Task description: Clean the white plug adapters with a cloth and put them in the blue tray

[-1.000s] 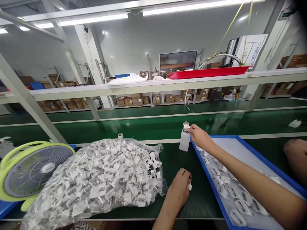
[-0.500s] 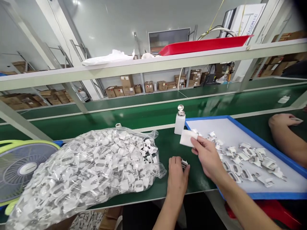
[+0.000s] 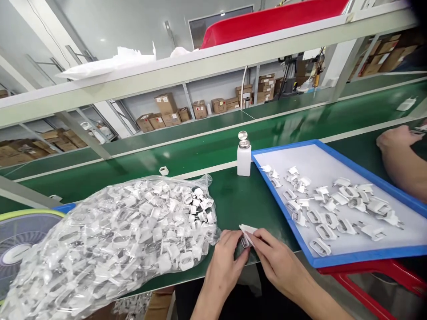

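Observation:
My left hand (image 3: 227,253) holds a small white plastic piece (image 3: 245,241) near the front edge of the green table. Against that piece, my right hand (image 3: 275,258) presses a folded white cloth (image 3: 248,229) between thumb and fingers. A large clear bag (image 3: 116,240) full of white plastic parts lies to the left. On the right, a blue-rimmed white tray (image 3: 283,213) holds several white plug-like parts (image 3: 348,191). Behind my hands stands a white bottle (image 3: 243,160) with a metal pump top.
Another person's hand (image 3: 396,137) is at the far right. A fan (image 3: 20,251) stands at the left, and one loose white part (image 3: 163,170) lies behind the bag. A pale shelf beam (image 3: 207,66) crosses above the table; a red stool (image 3: 373,269) is below the tray.
My right hand has brought the white cloth down and left to the piece in my left hand, and the two hands now meet. The view has shifted and tilted.

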A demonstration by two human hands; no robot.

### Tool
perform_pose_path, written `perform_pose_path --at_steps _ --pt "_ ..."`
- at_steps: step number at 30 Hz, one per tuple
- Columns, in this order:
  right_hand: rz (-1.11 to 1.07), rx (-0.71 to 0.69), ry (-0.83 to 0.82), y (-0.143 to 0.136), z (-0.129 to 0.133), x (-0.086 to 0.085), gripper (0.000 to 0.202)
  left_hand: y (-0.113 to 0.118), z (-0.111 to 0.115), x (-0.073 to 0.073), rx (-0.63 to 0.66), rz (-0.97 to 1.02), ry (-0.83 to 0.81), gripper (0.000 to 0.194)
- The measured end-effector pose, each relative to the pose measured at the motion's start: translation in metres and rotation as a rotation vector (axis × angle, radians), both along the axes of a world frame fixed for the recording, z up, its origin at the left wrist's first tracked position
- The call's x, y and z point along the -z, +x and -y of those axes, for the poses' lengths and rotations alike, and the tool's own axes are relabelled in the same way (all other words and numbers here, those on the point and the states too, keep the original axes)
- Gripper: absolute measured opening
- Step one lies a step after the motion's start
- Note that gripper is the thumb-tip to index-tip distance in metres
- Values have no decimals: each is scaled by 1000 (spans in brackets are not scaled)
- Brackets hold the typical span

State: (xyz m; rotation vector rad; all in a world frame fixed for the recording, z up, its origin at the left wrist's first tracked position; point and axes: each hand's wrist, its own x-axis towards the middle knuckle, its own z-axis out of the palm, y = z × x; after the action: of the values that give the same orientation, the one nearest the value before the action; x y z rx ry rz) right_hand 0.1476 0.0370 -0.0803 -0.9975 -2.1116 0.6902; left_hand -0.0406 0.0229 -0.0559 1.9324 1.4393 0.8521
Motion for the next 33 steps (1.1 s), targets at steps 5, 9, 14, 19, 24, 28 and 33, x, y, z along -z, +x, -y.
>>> perform_pose_path --at_steps 5,9,14,19,24,28,33 --pt "91 -74 81 4 4 6 56 -2 -4 2 16 -77 -25 31" --pt "125 -72 170 8 19 17 60 -5 -5 7 22 -76 -6 33" --pt "120 -38 155 6 16 15 58 -5 -3 10 32 -89 41 31" --pt "114 14 22 -6 -10 -10 33 -3 -2 9 42 -101 75 33" --pt "122 -4 33 -7 -8 -14 33 -2 -2 9 39 -108 95 30" --pt "148 9 146 -1 13 8 50 -1 -2 9 33 -109 81 28" --pt "108 46 317 2 31 26 76 -1 -2 7 27 -128 66 28"
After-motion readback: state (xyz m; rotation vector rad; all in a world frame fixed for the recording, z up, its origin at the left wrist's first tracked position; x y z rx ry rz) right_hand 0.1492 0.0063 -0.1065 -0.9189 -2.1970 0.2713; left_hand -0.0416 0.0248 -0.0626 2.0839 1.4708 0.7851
